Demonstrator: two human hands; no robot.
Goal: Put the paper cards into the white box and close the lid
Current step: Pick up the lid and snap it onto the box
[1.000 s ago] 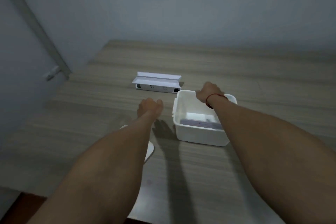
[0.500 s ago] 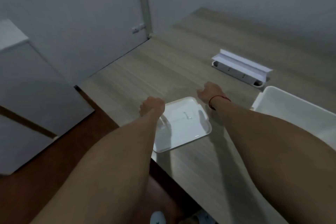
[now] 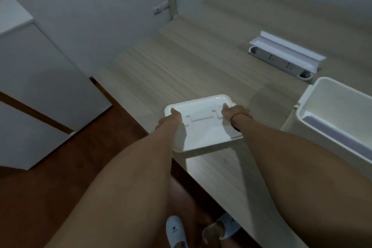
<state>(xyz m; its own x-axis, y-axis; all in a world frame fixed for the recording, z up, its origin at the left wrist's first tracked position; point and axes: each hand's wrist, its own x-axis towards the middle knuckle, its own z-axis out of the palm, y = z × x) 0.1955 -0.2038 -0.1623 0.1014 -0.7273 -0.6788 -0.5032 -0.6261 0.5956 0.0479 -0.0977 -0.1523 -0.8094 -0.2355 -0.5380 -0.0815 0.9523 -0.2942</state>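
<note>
The white lid (image 3: 203, 125) lies at the table's near left corner, partly over the edge. My left hand (image 3: 171, 121) grips its left side and my right hand (image 3: 233, 115) grips its right side, thumbs on top. The open white box (image 3: 322, 94) stands to the right on the table. Inside it, a pale purple card (image 3: 340, 137) leans along the near wall.
A white power strip with a raised cover (image 3: 285, 56) sits on the wooden table (image 3: 181, 66) behind the box. Grey cabinets (image 3: 40, 86) stand to the left beyond a brown floor. My white shoes (image 3: 175, 231) show below the table edge.
The view swung left from the box to the lid. Both hands moved from the box area to the lid and took hold of its two sides.
</note>
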